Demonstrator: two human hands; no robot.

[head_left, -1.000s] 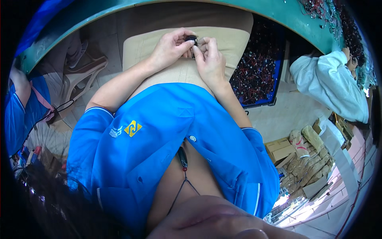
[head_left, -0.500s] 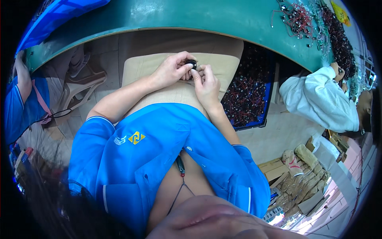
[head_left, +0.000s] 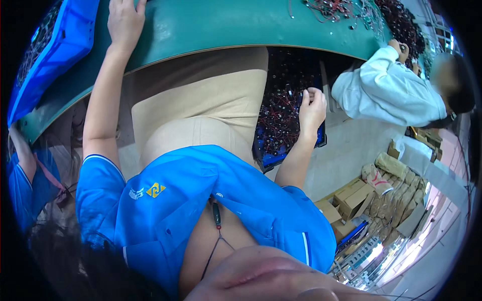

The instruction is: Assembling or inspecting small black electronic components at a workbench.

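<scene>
My left hand [head_left: 125,26] stretches over the green table [head_left: 211,25] at the upper left, beside the blue bin. Its thumb stands apart from the fingers, whose tips run out of the picture, and no object shows in it. On the other side, my right hand [head_left: 312,114] hangs over the right edge of a blue crate [head_left: 277,161] beside my lap. Its fingers are loosely bent, with a gap to the thumb and no object visible between them. Small black parts with red wires [head_left: 281,108] fill the crate.
A blue plastic bin [head_left: 63,47] with wires inside stands at the table's left. Wired parts [head_left: 334,10] lie heaped at its far right, where a person in a pale hoodie [head_left: 389,95] works. Another person's blue sleeve [head_left: 20,175] is at left. Cardboard boxes [head_left: 351,198] stand lower right.
My hands have parted from the small black part they held together over my lap. The left went up over the table, the right moved out over the crate. The part is no longer visible.
</scene>
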